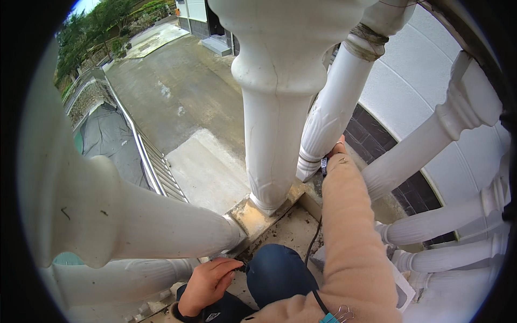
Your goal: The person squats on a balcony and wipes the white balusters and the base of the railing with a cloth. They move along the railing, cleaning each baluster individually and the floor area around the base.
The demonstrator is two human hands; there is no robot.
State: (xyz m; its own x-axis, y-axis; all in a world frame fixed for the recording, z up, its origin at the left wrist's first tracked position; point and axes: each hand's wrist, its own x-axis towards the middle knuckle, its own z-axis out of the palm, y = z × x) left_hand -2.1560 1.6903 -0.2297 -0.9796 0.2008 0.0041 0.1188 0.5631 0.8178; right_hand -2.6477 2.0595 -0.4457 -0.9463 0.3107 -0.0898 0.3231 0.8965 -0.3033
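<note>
My left hand (207, 285) is held low beside my dark-trousered knee (280, 274), its fingers drawn together in a pinch. Something small and dark shows at the fingertips, too little to name. My right arm, in a beige fleece sleeve (350, 226), stretches forward between white balusters. At its end my right hand (338, 147) is beside the lower part of a slanting white baluster (328, 116); most of its fingers are hidden. A dark band with a small pale face (323, 166) sits at the right wrist. A thin black cable (313, 239) runs down beside the sleeve.
A thick white baluster (277, 124) stands directly ahead on a stained ledge (253, 215). More balusters (441, 129) close in on the right, and another (161, 210) on the left. Beyond and below lie a concrete yard (183, 91), a metal railing (141, 145) and a white wall (414, 70).
</note>
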